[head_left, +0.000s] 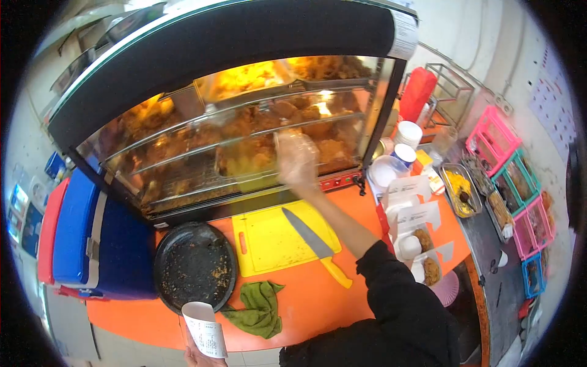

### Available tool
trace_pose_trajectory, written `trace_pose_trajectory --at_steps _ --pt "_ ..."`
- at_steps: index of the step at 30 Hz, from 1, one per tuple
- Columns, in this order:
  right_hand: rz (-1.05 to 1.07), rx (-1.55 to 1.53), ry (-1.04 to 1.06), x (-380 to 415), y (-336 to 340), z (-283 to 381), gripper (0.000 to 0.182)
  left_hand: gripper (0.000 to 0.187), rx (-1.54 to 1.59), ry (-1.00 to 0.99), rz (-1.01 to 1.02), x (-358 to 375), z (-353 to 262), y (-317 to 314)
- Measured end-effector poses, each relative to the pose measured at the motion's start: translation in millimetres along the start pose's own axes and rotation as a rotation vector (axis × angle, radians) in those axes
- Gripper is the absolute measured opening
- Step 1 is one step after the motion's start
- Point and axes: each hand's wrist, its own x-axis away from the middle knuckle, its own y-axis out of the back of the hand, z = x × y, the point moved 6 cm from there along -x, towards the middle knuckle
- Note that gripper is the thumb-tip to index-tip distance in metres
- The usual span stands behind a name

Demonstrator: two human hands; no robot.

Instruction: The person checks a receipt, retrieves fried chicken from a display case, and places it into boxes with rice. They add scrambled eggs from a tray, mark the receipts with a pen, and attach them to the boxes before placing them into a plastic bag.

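At the bottom edge, my left hand (202,358) is closed on a curled paper receipt (208,333) with printed lines. My right hand (296,162), blurred by motion, reaches up in front of the glass of a heated display cabinet (208,18). Its fingers are too smeared to show whether they hold anything. Behind the glass, browned fried food (263,153) lies on wire shelves. Below my right forearm, a large knife (315,241) with a yellow handle rests partly on a yellow cutting board (263,235).
A round black pan (194,269) with crumbs sits beside a crumpled green cloth (260,309). A blue cooler box (116,238) stands at the left. Paper boxes with food (422,238), stacked white cups (408,133) and colored plastic baskets (495,140) fill the right side.
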Motion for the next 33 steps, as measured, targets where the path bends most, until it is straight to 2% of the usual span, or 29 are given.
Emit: trace_pose_trajectory --at_steps 1,2,4,6,8,10,11,12,14,16,18,20,21,24,26,27,28,30,32,33 --pt "-0.336 0.057 0.18 -6.7 38.4 -26.8 0.015 0.064 -0.043 0.006 -0.022 -4.8 5.4 2.6" --pt "-0.362 0.166 -0.07 -13.6 76.1 -51.4 0.023 0.064 -0.085 0.01 -0.045 -6.4 10.3 2.3" --pt "-0.471 -0.009 -0.322 -18.3 125.0 -86.4 0.03 0.065 -0.018 0.063 0.002 -6.9 18.9 -22.0" --pt "-0.458 -0.077 -0.339 -11.3 137.2 -138.8 0.032 0.066 0.045 0.108 0.045 -5.6 24.8 -48.7" --pt "-0.444 -0.15 -0.358 -9.5 141.5 -159.3 0.035 0.066 0.037 0.155 0.027 -1.7 33.3 -66.2" --pt "-0.436 0.036 -0.19 -15.0 147.0 -146.1 0.04 0.067 0.03 0.181 0.081 -2.8 39.8 -73.2" --pt "-0.44 0.036 -0.192 -12.4 146.5 -165.9 0.04 0.069 0.006 0.192 0.122 -3.5 42.6 -77.6" --pt "-0.388 -0.024 -0.307 -13.3 140.4 -193.7 0.042 0.07 -0.02 0.202 0.162 -4.9 44.7 -81.8" --pt "-0.343 -0.087 -0.429 -13.1 135.5 -197.3 0.044 0.071 -0.011 0.191 0.154 -6.1 48.0 -81.4" --pt "-0.334 0.312 -0.254 -31.5 145.4 -123.5 0.045 0.072 0.001 0.183 0.142 -5.6 48.4 -84.1" --pt "-0.385 0.253 -0.259 -31.9 142.6 -128.2 0.044 0.074 -0.131 0.159 0.101 -6.1 46.5 -87.3" --pt "-0.43 0.191 -0.261 -31.1 141.8 -131.2 0.042 0.067 -0.026 0.186 0.145 -9.4 48.0 -83.0" --pt "-0.408 0.274 -0.269 -33.7 143.9 -128.5 0.041 0.06 0.082 0.211 0.193 -11.7 49.6 -83.0" --pt "-0.407 0.381 -0.206 -42.7 150.4 -118.8 0.035 0.065 0.056 0.158 0.124 -23.7 57.0 -76.6" --pt "-0.365 0.385 -0.318 -47.7 151.8 -123.0 0.033 0.064 0.068 0.184 0.163 -29.6 59.1 -81.1" --pt "-0.361 0.391 -0.311 -47.1 150.7 -141.2 0.033 0.064 0.076 0.205 0.201 -31.2 61.3 -85.0" --pt "-0.347 0.237 -0.448 -38.2 146.3 -183.9 0.033 0.064 0.082 0.212 0.199 -32.3 62.2 -87.4" --pt "-0.324 0.085 -0.582 -35.1 144.4 -193.5 0.032 0.063 0.088 0.199 0.092 -34.8 62.9 -85.9" --pt "-0.35 0.333 -0.304 -52.9 145.9 -114.7 0.033 0.062 0.042 0.201 0.088 -37.1 64.9 -83.4" --pt "-0.349 0.337 -0.303 -51.2 139.7 -116.2 0.033 0.062 0.043 0.199 0.078 -36.7 66.2 -85.0"
